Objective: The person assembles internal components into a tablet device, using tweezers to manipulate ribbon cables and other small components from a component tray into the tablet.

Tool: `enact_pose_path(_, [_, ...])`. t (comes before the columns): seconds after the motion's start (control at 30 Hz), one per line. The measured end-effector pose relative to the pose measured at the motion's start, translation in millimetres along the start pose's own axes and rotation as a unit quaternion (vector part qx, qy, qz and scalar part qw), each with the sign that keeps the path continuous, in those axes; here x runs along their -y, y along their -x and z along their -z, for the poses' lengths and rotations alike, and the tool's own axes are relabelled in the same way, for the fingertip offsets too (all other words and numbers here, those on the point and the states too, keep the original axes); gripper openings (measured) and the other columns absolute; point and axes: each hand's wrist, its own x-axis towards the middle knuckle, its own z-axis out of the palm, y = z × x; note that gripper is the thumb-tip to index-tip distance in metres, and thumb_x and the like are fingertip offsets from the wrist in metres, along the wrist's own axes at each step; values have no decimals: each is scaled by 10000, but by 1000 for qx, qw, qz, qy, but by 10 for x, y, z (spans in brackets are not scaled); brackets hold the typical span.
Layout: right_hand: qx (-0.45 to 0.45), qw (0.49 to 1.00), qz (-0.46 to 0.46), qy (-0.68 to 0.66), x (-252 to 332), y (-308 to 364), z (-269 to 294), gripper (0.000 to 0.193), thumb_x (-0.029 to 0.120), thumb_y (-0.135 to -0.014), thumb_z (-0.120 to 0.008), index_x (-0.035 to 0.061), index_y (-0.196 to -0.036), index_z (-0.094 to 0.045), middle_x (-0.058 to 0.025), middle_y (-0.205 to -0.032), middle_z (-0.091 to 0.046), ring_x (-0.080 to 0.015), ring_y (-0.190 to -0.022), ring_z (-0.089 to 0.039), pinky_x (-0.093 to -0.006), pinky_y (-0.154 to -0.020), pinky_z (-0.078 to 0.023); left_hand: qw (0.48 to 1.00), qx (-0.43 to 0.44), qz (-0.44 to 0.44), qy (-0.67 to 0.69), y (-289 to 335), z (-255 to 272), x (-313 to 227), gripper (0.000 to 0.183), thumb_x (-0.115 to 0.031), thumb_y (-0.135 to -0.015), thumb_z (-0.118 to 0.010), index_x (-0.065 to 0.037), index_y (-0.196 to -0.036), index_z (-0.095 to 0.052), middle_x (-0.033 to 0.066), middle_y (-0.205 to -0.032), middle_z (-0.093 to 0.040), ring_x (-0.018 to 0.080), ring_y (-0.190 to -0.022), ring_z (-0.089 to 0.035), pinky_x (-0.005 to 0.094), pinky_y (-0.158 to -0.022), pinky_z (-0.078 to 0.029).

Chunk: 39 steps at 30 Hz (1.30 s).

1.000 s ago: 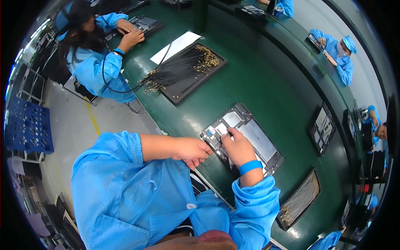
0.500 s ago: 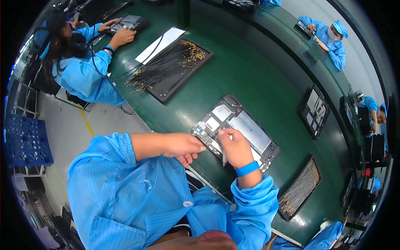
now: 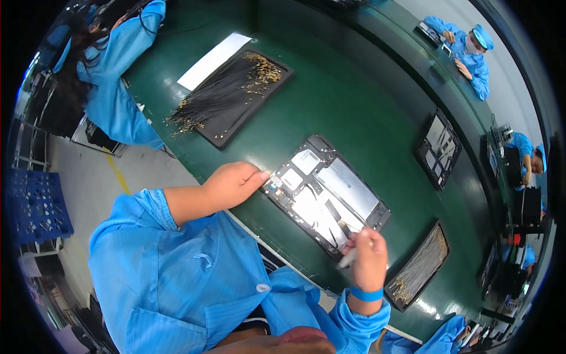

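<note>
A dark tablet-like device lies opened on the green table in front of me, showing silver panels, pale plates and small circuit parts. My left hand is closed at its left corner, thumb on the edge and fingers curled. Over the near right corner is my right hand, wearing a blue wristband. Its fingers pinch a pale, pen-like tool whose lower end points toward the device's near edge. The right fingers cover part of that corner, and I cannot tell whether the tool touches it.
Beyond the device sits a black tray of thin black cables with gold ends, beside a white sheet. A second cable tray lies to the right. Another opened device stands farther right. A co-worker's blue sleeve reaches over the table at upper left.
My right hand has moved from the device's middle to its near right corner with the tool. My left hand has shifted up to the left corner. The co-worker's arm has moved.
</note>
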Motion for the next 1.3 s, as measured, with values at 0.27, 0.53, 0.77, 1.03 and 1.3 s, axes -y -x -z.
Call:
enact_pose_path(0.27, [-489, 821, 78, 283, -372, 323, 1551, 379, 295, -827, -445, -48, -976, -503, -160, -840, -565, -248, -759, -537, -310, -684, -427, 988, -111, -92, -58, -229, -119, 34, 269, -271, -802, -444, -54, -743, -591, 118, -711, -576, 296, -700, -539, 377, -629, -424])
enact_pose_path(0.53, [-444, 762, -85, 463, -517, 340, 1657, 415, 331, -824, -405, -29, -982, -540, -227, -937, -551, -357, -860, -525, -363, -749, -408, 984, -121, -115, -56, -253, -140, 50, 236, -253, -784, -473, -50, -763, -590, 114, -719, -580, 287, -683, -543, 368, -624, -430])
enact_pose_path(0.77, [-478, 755, -42, 447, -629, 369, 1584, 416, 319, -828, -405, -41, -995, -529, -224, -930, -556, -357, -860, -527, -361, -752, -411, 980, -144, -126, -57, -240, -162, 61, 237, -250, -786, -469, -46, -765, -587, 118, -723, -578, 291, -685, -542, 369, -621, -427])
enact_pose_path(1.03, [-494, 753, -32, 434, -621, 353, 1525, 409, 322, -829, -426, -34, -1001, -530, -214, -960, -551, -336, -869, -530, -345, -761, -408, 984, -122, -114, -56, -237, -129, 7, 241, -242, -790, -467, -34, -765, -586, 126, -725, -576, 302, -691, -540, 372, -620, -425])
enact_pose_path(1.3, [-560, 737, -50, 374, -460, 622, 1384, 442, 357, -834, -424, -41, -999, -520, -198, -935, -559, -301, -849, -534, -336, -736, -409, 985, -127, -107, -54, -219, -135, -18, 240, -236, -799, -456, -39, -764, -589, 128, -727, -575, 303, -690, -538, 375, -619, -423])
